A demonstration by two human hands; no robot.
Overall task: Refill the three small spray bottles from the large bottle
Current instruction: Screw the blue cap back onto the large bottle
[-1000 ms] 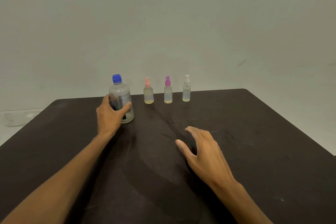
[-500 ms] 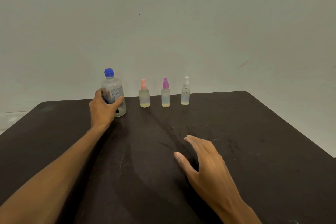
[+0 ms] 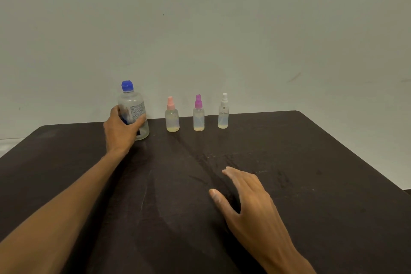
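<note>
My left grip [image 3: 121, 130] is wrapped around the blue-capped large bottle [image 3: 134, 111], far left on the dark desk [image 3: 311, 184]. My right grip [image 3: 249, 198] hovers with fingers spread. Right of the bottle stand the pink-topped [image 3: 172, 115], purple-topped [image 3: 198, 114] and white-topped spray bottles [image 3: 223, 112].

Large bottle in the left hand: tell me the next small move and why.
Probably bring the right hand over to unscrew the blue cap. The left hand grips the large bottle upright on the table, its cap is on, and the three spray bottles have their sprayer tops on, so nothing can pour yet.
</note>
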